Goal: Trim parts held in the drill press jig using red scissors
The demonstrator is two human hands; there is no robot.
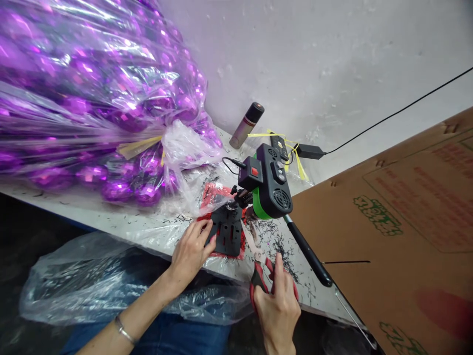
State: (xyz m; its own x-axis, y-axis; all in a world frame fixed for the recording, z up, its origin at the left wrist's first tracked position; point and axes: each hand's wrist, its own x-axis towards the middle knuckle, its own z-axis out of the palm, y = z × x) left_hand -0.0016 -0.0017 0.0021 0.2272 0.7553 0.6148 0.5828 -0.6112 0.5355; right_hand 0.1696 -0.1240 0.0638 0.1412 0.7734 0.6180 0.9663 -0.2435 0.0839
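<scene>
Right hand (279, 305): fingers closed around the handles of the red-and-black scissors (260, 258), index extended; scissors at near edge of desk (84, 212), blades pointing far, right of black base plate (226, 231). Left hand (191, 250): fingers parted, loosely bent at plate's left side; grip on it cannot be told. Black-and-green device (274, 185) above plate's far right. Purple baubles in clear plastic (111, 98) far left; cardboard box (388, 212) right.
</scene>
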